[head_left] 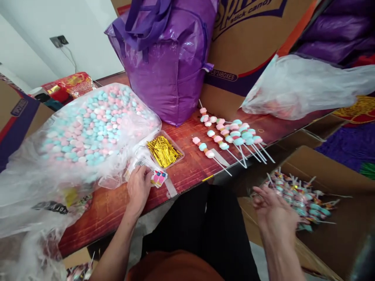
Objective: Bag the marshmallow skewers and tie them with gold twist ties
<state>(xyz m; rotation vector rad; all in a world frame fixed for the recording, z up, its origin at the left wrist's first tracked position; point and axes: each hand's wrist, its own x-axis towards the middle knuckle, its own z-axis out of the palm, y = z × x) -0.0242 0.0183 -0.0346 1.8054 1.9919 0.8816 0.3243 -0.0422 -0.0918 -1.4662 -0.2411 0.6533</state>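
My left hand [138, 186] rests at the table's front edge with its fingers bent onto a stack of small clear wrappers [158, 177] printed pink and yellow. My right hand [271, 208] hangs open, fingers apart and empty, over a cardboard box [345, 234] that holds several wrapped candy skewers [299, 199]. On the wooden table [187, 171] lie several unwrapped marshmallow skewers [227, 134], pink, white and blue. A clear tray of gold twist ties [163, 150] sits just beyond my left hand.
A big plastic bag of pink and blue marshmallows [90, 125] fills the table's left. Behind stand a purple bag [166, 58] and a printed carton [249, 43]. Another plastic bag [304, 86] lies at the right.
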